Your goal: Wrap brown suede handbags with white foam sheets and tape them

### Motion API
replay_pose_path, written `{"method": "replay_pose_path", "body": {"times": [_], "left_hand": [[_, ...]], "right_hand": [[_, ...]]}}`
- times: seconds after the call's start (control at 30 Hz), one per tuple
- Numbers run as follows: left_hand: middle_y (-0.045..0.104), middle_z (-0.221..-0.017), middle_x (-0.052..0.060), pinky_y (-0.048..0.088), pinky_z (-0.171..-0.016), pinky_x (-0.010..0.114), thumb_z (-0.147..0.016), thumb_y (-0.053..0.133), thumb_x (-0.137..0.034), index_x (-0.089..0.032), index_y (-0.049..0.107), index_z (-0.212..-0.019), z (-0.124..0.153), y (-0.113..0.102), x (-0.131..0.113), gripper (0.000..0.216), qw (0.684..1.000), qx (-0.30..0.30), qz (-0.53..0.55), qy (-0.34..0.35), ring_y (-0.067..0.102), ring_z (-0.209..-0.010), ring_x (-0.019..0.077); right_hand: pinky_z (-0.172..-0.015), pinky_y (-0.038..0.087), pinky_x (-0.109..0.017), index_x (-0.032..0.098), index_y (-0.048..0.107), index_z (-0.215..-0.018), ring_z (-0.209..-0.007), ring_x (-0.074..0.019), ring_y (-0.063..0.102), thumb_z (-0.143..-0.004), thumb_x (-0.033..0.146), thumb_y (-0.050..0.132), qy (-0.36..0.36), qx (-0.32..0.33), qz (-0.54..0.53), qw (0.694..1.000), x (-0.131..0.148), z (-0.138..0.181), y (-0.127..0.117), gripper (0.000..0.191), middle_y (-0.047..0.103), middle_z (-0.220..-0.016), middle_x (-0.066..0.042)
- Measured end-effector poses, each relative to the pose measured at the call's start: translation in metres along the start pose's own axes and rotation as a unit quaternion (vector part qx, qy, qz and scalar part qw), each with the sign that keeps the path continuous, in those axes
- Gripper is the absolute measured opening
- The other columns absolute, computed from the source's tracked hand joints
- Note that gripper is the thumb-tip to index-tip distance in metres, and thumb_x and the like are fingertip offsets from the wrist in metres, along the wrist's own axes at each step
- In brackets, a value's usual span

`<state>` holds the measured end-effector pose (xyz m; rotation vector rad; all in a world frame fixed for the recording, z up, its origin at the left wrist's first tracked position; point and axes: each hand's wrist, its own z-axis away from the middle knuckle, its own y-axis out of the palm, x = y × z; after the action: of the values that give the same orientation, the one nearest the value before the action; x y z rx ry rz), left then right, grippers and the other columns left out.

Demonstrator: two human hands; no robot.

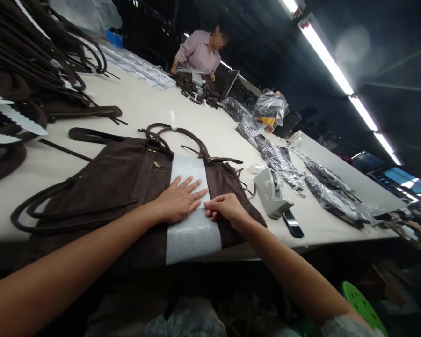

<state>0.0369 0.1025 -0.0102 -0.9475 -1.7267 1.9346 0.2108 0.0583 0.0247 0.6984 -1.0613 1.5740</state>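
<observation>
A dark brown handbag (126, 173) lies flat on the table in front of me, its handles spread out at the top and left. Around its middle runs a band of white foam sheet (192, 236). My left hand (180, 199) presses flat on the foam with fingers spread. Just to its right, my right hand (226, 209) pinches at the foam's right edge, thumb and forefinger together. Whatever sits between those fingertips is too small to make out. A grey tape dispenser (272, 192) stands right of the bag.
A dark phone (293, 223) lies beside the dispenser. Brown bags (17, 56) are piled at the left. Plastic-wrapped bags (277, 154) line the table's right side. Across the table, a person (198, 51) handles more bags. A green stool (363, 306) stands below, right.
</observation>
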Motion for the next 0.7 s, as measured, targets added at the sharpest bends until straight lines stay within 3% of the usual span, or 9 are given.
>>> {"method": "replay_pose_path", "body": {"times": [0.27,0.43,0.57,0.7], "left_hand": [[0.019,-0.16,0.009,0.011,-0.118,0.058,-0.1,0.028,-0.041,-0.031,0.03,-0.15,0.0,0.002,0.001,0.051,1.0,-0.015,0.004,0.003,0.012,-0.149,0.0337],[0.019,-0.16,0.01,0.012,-0.118,0.057,-0.101,0.026,-0.041,-0.03,0.031,-0.15,0.002,-0.001,-0.001,0.05,1.0,-0.01,-0.013,0.002,0.013,-0.149,0.0339],[0.018,-0.161,0.009,0.011,-0.118,0.056,-0.101,0.026,-0.041,-0.031,0.031,-0.15,0.001,0.0,-0.001,0.05,1.0,-0.006,-0.019,0.002,0.013,-0.149,0.0332],[0.018,-0.161,0.008,0.01,-0.118,0.056,-0.1,0.027,-0.041,-0.032,0.028,-0.151,0.0,0.001,0.0,0.051,1.0,-0.006,-0.016,0.002,0.012,-0.149,0.0327]], "right_hand": [[-0.041,0.049,-0.018,0.011,0.062,-0.053,-0.039,-0.0087,0.051,-0.071,0.014,0.076,0.08,0.065,0.082,0.991,0.01,-0.018,-0.005,0.023,0.063,-0.05,-0.005],[-0.04,0.049,-0.023,0.013,0.06,-0.049,-0.035,-0.0081,0.043,-0.067,0.012,0.078,0.142,0.092,0.156,0.973,0.026,-0.031,-0.004,0.026,0.056,-0.042,-0.003],[-0.037,0.044,-0.025,0.016,0.056,-0.042,-0.033,-0.0086,0.04,-0.056,0.03,0.09,0.124,0.145,0.247,0.95,0.029,-0.036,-0.01,0.039,0.051,-0.037,-0.002],[-0.036,0.038,-0.023,0.019,0.053,-0.037,-0.033,-0.0093,0.04,-0.054,0.059,0.085,0.068,0.177,0.321,0.928,0.023,-0.033,-0.023,0.054,0.046,-0.033,0.0]]}}
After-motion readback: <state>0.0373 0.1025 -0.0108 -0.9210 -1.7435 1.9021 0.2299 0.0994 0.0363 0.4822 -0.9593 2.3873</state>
